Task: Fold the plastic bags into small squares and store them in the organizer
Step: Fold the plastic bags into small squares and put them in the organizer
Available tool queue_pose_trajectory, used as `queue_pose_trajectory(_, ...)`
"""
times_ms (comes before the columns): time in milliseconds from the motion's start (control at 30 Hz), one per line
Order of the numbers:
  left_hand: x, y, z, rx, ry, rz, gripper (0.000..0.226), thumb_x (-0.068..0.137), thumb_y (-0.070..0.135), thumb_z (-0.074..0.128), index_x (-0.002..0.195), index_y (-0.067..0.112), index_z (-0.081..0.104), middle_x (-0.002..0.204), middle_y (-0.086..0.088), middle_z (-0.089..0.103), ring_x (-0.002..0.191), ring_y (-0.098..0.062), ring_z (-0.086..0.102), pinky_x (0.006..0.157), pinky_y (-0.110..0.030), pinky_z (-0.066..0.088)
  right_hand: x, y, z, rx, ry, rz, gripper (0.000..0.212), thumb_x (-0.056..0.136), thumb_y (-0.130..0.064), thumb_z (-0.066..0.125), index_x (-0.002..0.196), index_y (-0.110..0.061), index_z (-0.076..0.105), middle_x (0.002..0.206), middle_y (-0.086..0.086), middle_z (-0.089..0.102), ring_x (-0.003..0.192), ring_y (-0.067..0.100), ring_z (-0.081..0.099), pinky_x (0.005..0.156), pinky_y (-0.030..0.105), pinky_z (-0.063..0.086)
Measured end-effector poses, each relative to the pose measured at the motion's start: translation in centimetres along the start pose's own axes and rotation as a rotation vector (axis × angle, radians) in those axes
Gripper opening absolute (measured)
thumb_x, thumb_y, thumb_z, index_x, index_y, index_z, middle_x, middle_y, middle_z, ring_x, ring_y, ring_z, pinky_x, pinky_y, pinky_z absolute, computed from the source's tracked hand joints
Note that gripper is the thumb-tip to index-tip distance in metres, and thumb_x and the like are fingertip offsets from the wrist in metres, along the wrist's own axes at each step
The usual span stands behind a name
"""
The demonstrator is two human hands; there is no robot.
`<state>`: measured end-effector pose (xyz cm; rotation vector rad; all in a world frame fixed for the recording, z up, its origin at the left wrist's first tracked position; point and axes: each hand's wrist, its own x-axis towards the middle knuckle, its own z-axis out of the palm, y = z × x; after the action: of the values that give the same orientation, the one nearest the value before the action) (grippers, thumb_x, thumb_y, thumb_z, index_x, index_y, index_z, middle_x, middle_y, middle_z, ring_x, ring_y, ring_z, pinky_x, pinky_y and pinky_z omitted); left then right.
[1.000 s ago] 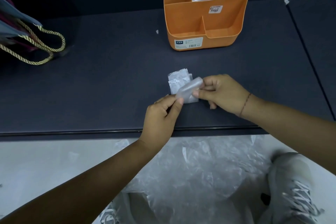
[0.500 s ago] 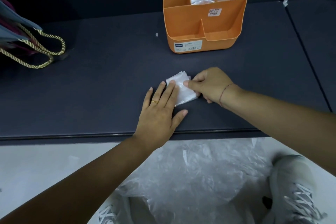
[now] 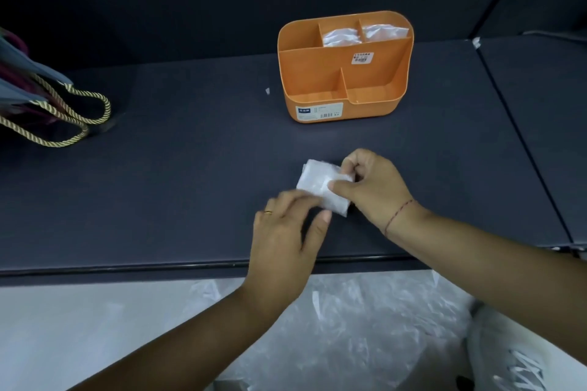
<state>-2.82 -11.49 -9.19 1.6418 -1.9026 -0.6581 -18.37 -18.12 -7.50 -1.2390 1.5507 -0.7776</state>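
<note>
A clear plastic bag folded into a small square [image 3: 319,184] is at the middle of the dark table [image 3: 178,174]. My right hand [image 3: 373,189] pinches its right edge between thumb and fingers. My left hand [image 3: 286,228] lies just below and left of it, blurred, fingers spread and touching the square's lower left corner. The orange organizer [image 3: 344,86] stands behind, with folded bags [image 3: 341,36] in its two back right compartments; the front compartments look empty.
A bag with gold rope handles [image 3: 63,117] lies at the far left of the table. Loose clear plastic bags [image 3: 349,320] are heaped on the floor below the table's front edge, beside a white shoe [image 3: 524,359]. A seam divides the table at the right.
One second ago both hands held the bag mid-fold. Then my left hand pressed it flat. Now my left hand has slid back and my right hand grips the folded square's edge.
</note>
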Motion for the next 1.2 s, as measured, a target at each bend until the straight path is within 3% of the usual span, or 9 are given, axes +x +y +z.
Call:
queue_pose_trajectory(100, 1.7, 0.3, -1.7, -0.277, 0.053, -0.181, 0.066, 0.078, 0.068, 0.059, 0.133, 0.036, 0.043, 0.136, 0.017, 0.033, 0.131, -0.002, 0.035, 0.110, -0.024, 0.033, -1.0, -0.8, -1.4, 0.034, -0.161, -0.064, 0.033, 0.079, -0.002, 0.074, 0.101, -0.020, 0.058, 0.067, -0.004, 0.060, 0.059, 0.002, 0.052, 0.061, 0.012, 0.042)
queue_pose_trajectory(233, 3.3, 1.4, -3.4, -0.711, -0.295, -0.444, 0.090, 0.073, 0.055, 0.076, 0.148, 0.031, 0.033, 0.142, 0.012, 0.049, 0.125, 0.002, 0.051, 0.100, -0.016, 0.043, -2.4, -1.9, -2.4, 0.099, -0.373, -0.179, 0.046, 0.079, -0.013, 0.078, 0.118, -0.025, 0.057, 0.068, 0.009, 0.064, 0.065, 0.021, 0.053, 0.069, 0.032, 0.046)
queue_pose_trajectory(367, 3.0, 2.2, -3.2, -0.996, -0.320, -0.588, 0.051, 0.070, 0.039, 0.083, 0.104, 0.004, 0.069, 0.104, -0.012, 0.073, 0.096, -0.029, 0.070, 0.086, -0.033, 0.055, -3.0, -2.5, -2.8, 0.073, -0.357, -0.175, 0.035, 0.080, -0.010, 0.077, 0.110, -0.021, 0.064, 0.060, 0.007, 0.060, 0.056, 0.024, 0.049, 0.062, 0.033, 0.046)
queue_pose_trajectory(567, 3.6, 2.6, -3.6, -0.986, -0.042, -0.649, 0.021, 0.064, 0.033, 0.075, 0.068, 0.013, 0.068, 0.075, -0.006, 0.070, 0.074, -0.019, 0.065, 0.076, -0.035, 0.054, -2.1, -2.6, -4.3, 0.297, -0.131, -0.009, 0.009, 0.088, -0.007, 0.064, 0.096, -0.009, 0.069, 0.078, 0.004, 0.075, 0.068, 0.009, 0.067, 0.064, 0.020, 0.053)
queue_pose_trajectory(733, 4.1, 4.2, -3.4, -0.924, -0.016, -0.544, 0.017, 0.079, 0.022, 0.076, 0.071, 0.010, 0.068, 0.068, 0.000, 0.068, 0.063, -0.007, 0.063, 0.059, -0.018, 0.051, -2.8, -2.7, -4.3, 0.351, -0.491, 0.092, 0.041, 0.081, -0.032, 0.068, 0.116, -0.011, 0.065, 0.110, 0.005, 0.072, 0.104, 0.018, 0.068, 0.084, 0.028, 0.056)
queue_pose_trajectory(867, 5.9, 4.9, -3.0, -0.794, 0.062, -0.383, 0.033, 0.090, 0.025, 0.069, 0.064, 0.006, 0.060, 0.063, -0.001, 0.059, 0.061, -0.006, 0.054, 0.059, -0.016, 0.044, -2.2, -2.9, -4.1, 0.433, -0.275, 0.150, 0.027, 0.075, -0.022, 0.067, 0.097, -0.007, 0.069, 0.087, 0.008, 0.075, 0.077, 0.018, 0.072, 0.063, 0.025, 0.059)
queue_pose_trajectory(933, 8.1, 4.0, -2.6, -0.485, 0.153, -0.122, 0.032, 0.097, 0.028, 0.060, 0.073, 0.008, 0.065, 0.075, 0.005, 0.060, 0.074, -0.006, 0.054, 0.071, -0.018, 0.041, -1.5, -3.1, -4.8, 0.463, -0.152, 0.144, 0.013, 0.083, -0.015, 0.064, 0.094, -0.008, 0.069, 0.081, 0.006, 0.075, 0.070, 0.015, 0.071, 0.058, 0.022, 0.058)
queue_pose_trajectory(1033, 11.7, 1.9, -1.2, 0.061, 0.128, 0.232, 0.038, 0.100, 0.035, 0.046, 0.125, 0.013, 0.064, 0.131, -0.001, 0.059, 0.125, -0.016, 0.047, 0.111, -0.025, 0.028, -0.6, -3.4, -6.0, 0.447, -0.042, 0.083, 0.013, 0.093, -0.009, 0.057, 0.099, -0.010, 0.068, 0.088, 0.005, 0.075, 0.076, 0.016, 0.071, 0.058, 0.022, 0.056)
queue_pose_trajectory(1200, 13.4, 0.0, 0.5, 0.390, -0.007, 0.330, 0.062, 0.098, 0.048, 0.037, 0.147, 0.010, 0.042, 0.147, -0.005, 0.048, 0.142, -0.022, 0.034, 0.121, -0.038, 0.002, -0.4, -3.9, -7.5, 0.432, -0.041, 0.021, 0.019, 0.097, -0.008, 0.051, 0.110, -0.012, 0.065, 0.101, 0.005, 0.074, 0.089, 0.019, 0.072, 0.063, 0.024, 0.058)
